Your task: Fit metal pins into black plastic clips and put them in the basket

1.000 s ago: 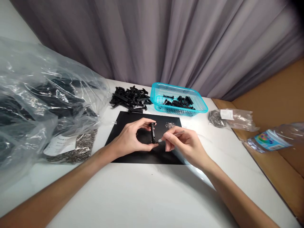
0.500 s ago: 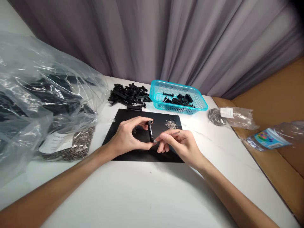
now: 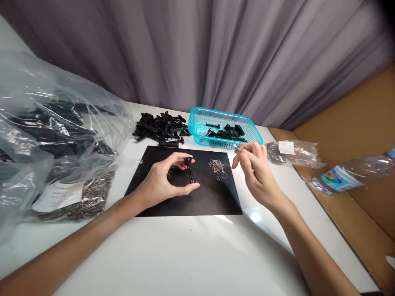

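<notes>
Open to passage over the near worktop (image 3: 191, 259), between the forearms (image 3: 92, 238), and across the mat (image 3: 203, 201) from the held part (image 3: 189, 170) to the metal clips (image 3: 218, 166). Walled off at left by the plastic bag (image 3: 61, 90) — at the back by the parts heap (image 3: 160, 127) and blue basket (image 3: 216, 116). Obstructed right of the mat by the right hand (image 3: 254, 168).

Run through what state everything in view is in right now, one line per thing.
Left hand: closed on the black plastic part
Black plastic part: held between thumb and fingers
Right hand: closed on the slim tool
Slim tool: held, mostly hidden
Black mat: lying flat
Small metal pieces: loosely heaped on the mat
Blue basket: uncovered, partly filled
Bottle: capped, contents unclear
</notes>
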`<state>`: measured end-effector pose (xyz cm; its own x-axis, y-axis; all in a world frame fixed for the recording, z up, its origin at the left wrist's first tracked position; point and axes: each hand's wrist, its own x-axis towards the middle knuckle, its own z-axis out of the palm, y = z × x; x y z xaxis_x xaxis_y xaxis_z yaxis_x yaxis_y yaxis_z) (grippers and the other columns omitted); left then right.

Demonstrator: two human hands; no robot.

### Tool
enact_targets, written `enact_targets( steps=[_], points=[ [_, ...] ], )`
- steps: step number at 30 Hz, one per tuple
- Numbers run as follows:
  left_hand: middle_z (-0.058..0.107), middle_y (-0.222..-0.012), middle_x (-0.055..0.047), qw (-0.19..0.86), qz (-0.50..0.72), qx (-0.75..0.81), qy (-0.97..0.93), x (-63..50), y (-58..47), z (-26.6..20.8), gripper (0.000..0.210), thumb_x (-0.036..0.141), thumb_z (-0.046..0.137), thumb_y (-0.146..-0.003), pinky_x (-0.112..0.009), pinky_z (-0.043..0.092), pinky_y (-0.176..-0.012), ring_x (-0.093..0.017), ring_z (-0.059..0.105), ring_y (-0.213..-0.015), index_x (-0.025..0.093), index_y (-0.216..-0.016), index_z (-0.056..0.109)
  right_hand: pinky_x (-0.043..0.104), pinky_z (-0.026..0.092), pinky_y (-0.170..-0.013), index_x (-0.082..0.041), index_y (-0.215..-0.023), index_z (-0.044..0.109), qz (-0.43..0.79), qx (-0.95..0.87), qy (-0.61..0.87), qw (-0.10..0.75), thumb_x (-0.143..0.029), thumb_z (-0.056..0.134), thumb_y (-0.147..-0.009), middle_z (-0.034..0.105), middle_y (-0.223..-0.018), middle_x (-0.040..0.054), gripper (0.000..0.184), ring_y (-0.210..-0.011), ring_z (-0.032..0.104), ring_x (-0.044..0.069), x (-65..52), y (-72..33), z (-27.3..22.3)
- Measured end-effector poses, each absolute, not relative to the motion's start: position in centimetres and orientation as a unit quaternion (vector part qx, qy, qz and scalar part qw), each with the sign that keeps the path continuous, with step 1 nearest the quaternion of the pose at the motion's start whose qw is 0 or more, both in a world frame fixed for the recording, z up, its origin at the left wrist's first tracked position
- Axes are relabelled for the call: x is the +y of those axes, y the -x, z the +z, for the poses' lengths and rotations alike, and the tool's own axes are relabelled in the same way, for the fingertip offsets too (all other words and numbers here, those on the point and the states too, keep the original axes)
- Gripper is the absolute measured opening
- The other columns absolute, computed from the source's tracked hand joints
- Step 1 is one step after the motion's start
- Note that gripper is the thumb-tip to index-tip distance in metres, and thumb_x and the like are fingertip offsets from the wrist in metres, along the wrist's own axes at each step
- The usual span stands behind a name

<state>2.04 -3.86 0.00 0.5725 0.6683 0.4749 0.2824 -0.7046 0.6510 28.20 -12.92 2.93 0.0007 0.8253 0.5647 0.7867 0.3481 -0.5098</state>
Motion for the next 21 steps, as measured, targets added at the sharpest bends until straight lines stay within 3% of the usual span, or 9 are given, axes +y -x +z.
enact_targets(
  steps=[3, 6, 9, 13, 18, 21],
  points=[
    [0.074, -0.115, -0.003, 0.262, 0.359, 0.298, -0.845, -4.1, -2.1, -0.1, 0.062, 0.045, 0.086, -0.076, -0.034, 0.061, -0.094, -0.018, 0.070, -0.095, 0.023, -0.128, 0.058, 0.052, 0.042, -0.108, -0.023, -0.101, 0.070, -0.014, -0.739, 0.587, 0.330, -0.039, 0.038, -0.110, 0.053, -0.133, 0.0134, 0.037, -0.129, 0.048, 0.031, -13.1, -29.3, 2.1],
    [0.072, -0.114, -0.003, 0.251, 0.336, 0.311, -0.853, -4.6, -2.1, -0.1, 0.066, 0.048, 0.086, -0.075, -0.036, 0.060, -0.094, -0.019, 0.070, -0.097, 0.025, -0.130, 0.057, 0.042, 0.054, -0.089, -0.023, -0.122, 0.066, 0.076, -0.779, 0.574, 0.243, -0.034, 0.034, -0.112, 0.065, -0.116, 0.0118, 0.035, -0.103, 0.065, 0.025, -13.5, -29.2, 1.8],
    [0.071, -0.112, -0.002, 0.247, 0.319, 0.318, -0.858, -5.0, -2.2, -0.1, 0.067, 0.047, 0.086, -0.075, -0.037, 0.059, -0.094, -0.020, 0.070, -0.098, 0.025, -0.131, 0.057, 0.039, 0.056, -0.078, -0.023, -0.137, 0.061, 0.082, -0.804, 0.566, 0.162, -0.031, 0.040, -0.111, 0.072, -0.100, 0.0088, 0.035, -0.090, 0.069, 0.025, -13.8, -28.9, 1.6],
    [0.071, -0.111, -0.002, 0.241, 0.316, 0.316, -0.862, -5.2, -2.4, -0.1, 0.066, 0.047, 0.086, -0.075, -0.037, 0.059, -0.092, -0.020, 0.070, -0.098, 0.026, -0.132, 0.057, 0.038, 0.054, -0.074, -0.021, -0.127, 0.069, 0.010, -0.824, 0.552, 0.130, -0.027, 0.053, -0.106, 0.072, -0.092, 0.0080, 0.027, -0.085, 0.069, 0.026, -13.3, -28.7, 0.8],
    [0.072, -0.110, -0.003, 0.195, 0.359, 0.274, -0.871, -5.4, -2.6, -0.2, 0.067, 0.041, 0.088, -0.074, -0.035, 0.059, -0.089, -0.019, 0.070, -0.092, 0.023, -0.131, 0.058, 0.037, 0.051, -0.076, -0.019, -0.103, 0.070, -0.005, -0.811, 0.555, 0.187, -0.024, 0.058, -0.104, 0.071, -0.094, 0.0073, 0.013, -0.086, 0.065, 0.024, -12.3, -28.5, -0.7],
    [0.074, -0.109, -0.004, 0.160, 0.395, 0.247, -0.870, -5.6, -2.7, 0.0, 0.067, 0.039, 0.088, -0.073, -0.034, 0.060, -0.086, -0.018, 0.071, -0.087, 0.020, -0.130, 0.058, 0.036, 0.049, -0.076, -0.018, -0.098, 0.068, -0.007, -0.809, 0.551, 0.204, -0.023, 0.057, -0.104, 0.071, -0.093, 0.0073, 0.013, -0.084, 0.061, 0.024, -11.9, -28.4, -1.2]
  ],
)
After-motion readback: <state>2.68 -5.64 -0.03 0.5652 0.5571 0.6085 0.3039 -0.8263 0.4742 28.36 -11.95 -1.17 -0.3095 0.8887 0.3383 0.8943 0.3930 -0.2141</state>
